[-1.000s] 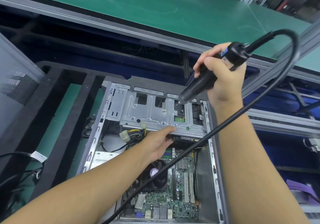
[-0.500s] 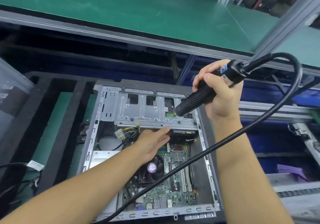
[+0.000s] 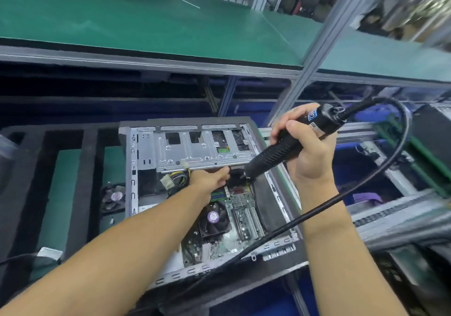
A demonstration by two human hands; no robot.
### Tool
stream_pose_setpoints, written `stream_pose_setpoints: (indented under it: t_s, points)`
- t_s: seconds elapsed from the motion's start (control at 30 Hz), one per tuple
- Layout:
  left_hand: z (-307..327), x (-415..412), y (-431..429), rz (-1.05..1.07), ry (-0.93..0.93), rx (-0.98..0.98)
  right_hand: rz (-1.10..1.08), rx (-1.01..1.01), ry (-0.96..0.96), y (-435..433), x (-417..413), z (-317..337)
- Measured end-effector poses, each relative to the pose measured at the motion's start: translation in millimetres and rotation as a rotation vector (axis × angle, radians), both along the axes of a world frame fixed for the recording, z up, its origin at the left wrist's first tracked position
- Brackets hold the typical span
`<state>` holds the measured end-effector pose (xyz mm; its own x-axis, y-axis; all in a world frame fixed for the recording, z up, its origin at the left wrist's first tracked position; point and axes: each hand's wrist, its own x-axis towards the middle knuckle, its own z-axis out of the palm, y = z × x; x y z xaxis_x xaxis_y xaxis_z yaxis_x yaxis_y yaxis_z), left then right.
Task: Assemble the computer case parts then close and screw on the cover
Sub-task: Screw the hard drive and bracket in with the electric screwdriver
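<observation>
An open computer case lies on its side on a black foam pallet. A silver drive cage spans its far end, and the motherboard with a black CPU fan fills the near part. My right hand grips a black electric screwdriver, whose tip points down at the cage's near right corner. My left hand reaches into the case, its fingertips under the cage's near edge beside the tip. What they touch is hidden.
The screwdriver's black cable loops right and crosses the case's near right corner. A loose small fan lies in a pallet slot left of the case. A green bench top stands beyond, and an aluminium post rises at right.
My right hand has brought the screwdriver tip down from the top of the drive cage to its near right corner. My left hand stays at the cage's near edge. The view has pulled back.
</observation>
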<state>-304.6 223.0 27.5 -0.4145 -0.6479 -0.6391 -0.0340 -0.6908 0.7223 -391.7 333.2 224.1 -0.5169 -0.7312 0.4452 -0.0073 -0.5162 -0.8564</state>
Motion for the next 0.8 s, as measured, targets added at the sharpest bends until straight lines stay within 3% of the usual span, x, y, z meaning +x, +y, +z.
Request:
stream_pose_setpoints:
  t_s: [0.23,0.37,0.5,0.67,0.8]
  points:
    - [22.4,20.6,4.8,-0.255,0.027,0.106,-0.129,-0.019,0.040,34.7,26.4,13.7]
    - [45.9,49.2,16.0,-0.476,0.014,-0.086,-0.152,-0.044,0.024,42.6,46.6,12.0]
    - [76.0,80.7,26.7,-0.721,0.169,-0.228,-0.129,-0.053,0.008,43.4,66.1,9.8]
    - [98.8,126.1,25.3,-0.625,0.111,0.079,-0.034,-0.112,0.070,25.8,92.8,7.9]
    - [119.3,166.1,23.6,-0.517,0.365,0.197,0.092,-0.116,0.198,3.9,117.5,4.4]
